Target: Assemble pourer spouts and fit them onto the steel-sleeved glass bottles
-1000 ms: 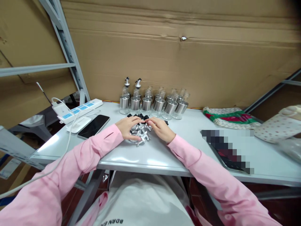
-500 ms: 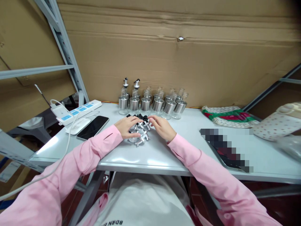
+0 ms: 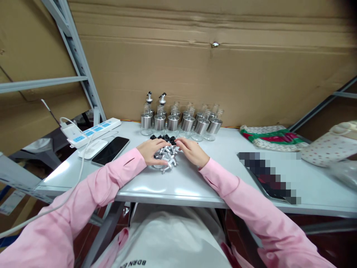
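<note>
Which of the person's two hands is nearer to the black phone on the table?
The left hand: it is right of the phone, at the left side of the silver parts. The right hand is farther away, on the opposite side.

A pale grey table (image 3: pixel 186 180) holds two rows of glass bottles (image 3: pixel 173 122) with metal sleeves near its back edge and, in front of them, a heap of silver and black parts (image 3: pixel 170 158). At left lie a white power strip (image 3: pixel 96 130), a white pad (image 3: pixel 92 149) and a phone (image 3: pixel 111 150). At right are a patterned cloth (image 3: pixel 272 138), a dotted white bag (image 3: pixel 319 153), clear plastic (image 3: pixel 346 174) and a pixelated dark item (image 3: pixel 264 176).
</note>
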`<action>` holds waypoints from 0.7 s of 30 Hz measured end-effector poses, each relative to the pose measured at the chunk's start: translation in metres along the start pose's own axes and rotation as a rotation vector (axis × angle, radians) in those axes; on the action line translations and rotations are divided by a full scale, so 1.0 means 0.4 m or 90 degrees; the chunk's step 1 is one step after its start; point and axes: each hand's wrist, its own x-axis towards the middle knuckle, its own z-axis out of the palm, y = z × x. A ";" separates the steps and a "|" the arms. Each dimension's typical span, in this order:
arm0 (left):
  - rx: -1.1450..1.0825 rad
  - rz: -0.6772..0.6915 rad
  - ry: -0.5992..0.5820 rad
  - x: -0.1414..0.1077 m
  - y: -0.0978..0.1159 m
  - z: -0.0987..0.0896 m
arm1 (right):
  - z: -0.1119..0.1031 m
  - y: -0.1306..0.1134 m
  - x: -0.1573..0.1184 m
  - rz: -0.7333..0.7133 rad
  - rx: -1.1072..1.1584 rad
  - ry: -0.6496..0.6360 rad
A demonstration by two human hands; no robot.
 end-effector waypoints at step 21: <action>-0.157 0.256 -0.205 0.050 0.293 0.113 | -0.067 -0.017 0.038 0.007 0.023 0.277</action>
